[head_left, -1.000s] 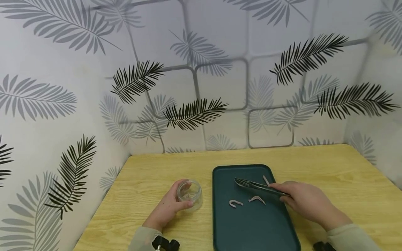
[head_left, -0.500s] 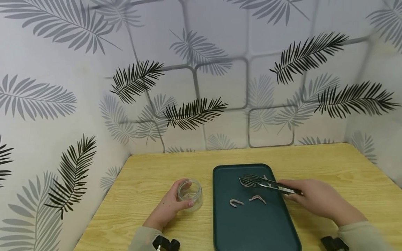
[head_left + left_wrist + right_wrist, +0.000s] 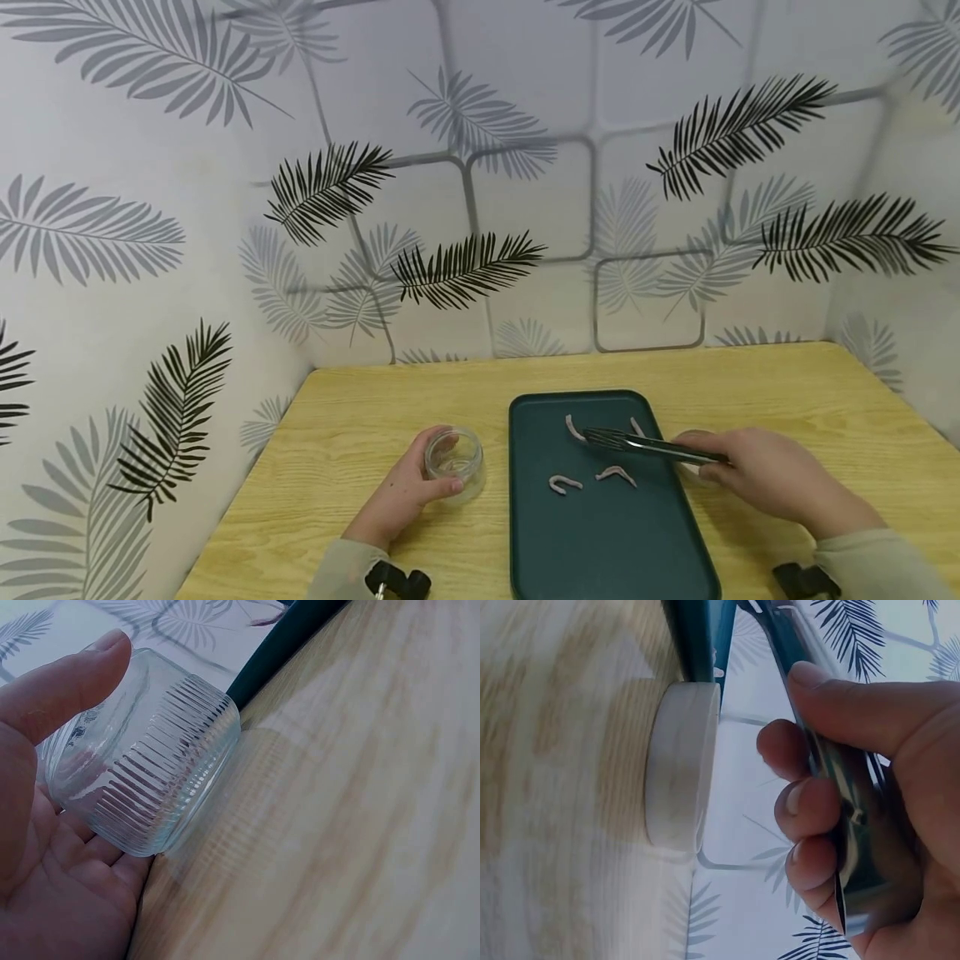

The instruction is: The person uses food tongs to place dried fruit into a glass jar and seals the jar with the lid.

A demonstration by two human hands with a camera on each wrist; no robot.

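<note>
My left hand point(image 3: 408, 483) holds a clear glass jar point(image 3: 154, 765) with ribbed sides, thumb on one side and fingers round the other. It stands on the table left of the dark green tray point(image 3: 600, 542), mouth up. In my right hand point(image 3: 757, 471) is a pair of metal tongs point(image 3: 855, 817), thumb and fingers curled round the handle. The tips of the tongs reach over the far part of the tray, right at the lower end of a thin pinkish, worm-like piece point(image 3: 572, 426). Other such pieces lie on the tray, including a hooked one point(image 3: 564, 483) and a bent one point(image 3: 617, 474).
A white round lid point(image 3: 679, 765) sits on the table by the tray's right edge, partly hidden behind my right hand in the head view. The light wood table point(image 3: 405, 400) meets a leaf-patterned wall point(image 3: 525, 292) at the back.
The tongs have drawn back rightward, and their spread arms have come together. The far piece they covered now shows beyond their tips. My left hand and the jar stay put.
</note>
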